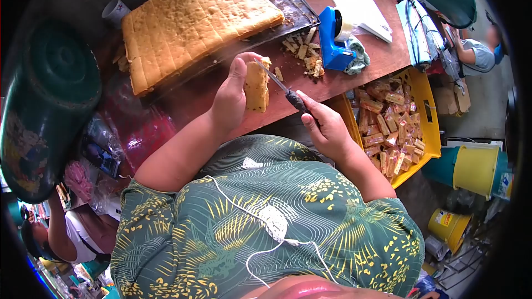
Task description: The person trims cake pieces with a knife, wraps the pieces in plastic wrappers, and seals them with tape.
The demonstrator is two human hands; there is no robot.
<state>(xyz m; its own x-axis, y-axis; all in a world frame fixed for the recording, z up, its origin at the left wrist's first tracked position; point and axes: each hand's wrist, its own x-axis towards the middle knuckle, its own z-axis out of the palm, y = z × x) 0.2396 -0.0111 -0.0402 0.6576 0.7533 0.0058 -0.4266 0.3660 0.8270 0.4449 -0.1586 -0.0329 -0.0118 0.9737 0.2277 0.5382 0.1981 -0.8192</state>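
Observation:
My left hand [231, 93] is closed on a slice of cake [256, 89], held upright above the table edge. In my right hand [327, 127] is a knife [292, 95] with a dark handle, its thin blade against the upper right side of the slice. A large scored slab of cake [199, 19] lies on a dark baking tray [299, 5] behind my left hand. Cut-off cake strips [303, 51] are heaped on the table beyond the knife, and one small strip [278, 73] lies nearer the blade.
A blue tape dispenser [336, 44] stands beside the trimmings. Right of me, a yellow crate [429, 127] holds many wrapped cake pieces [390, 127]. A green drum [50, 99] stands at the left, a white cup [115, 10] behind the slab. Other people are at far left and far right.

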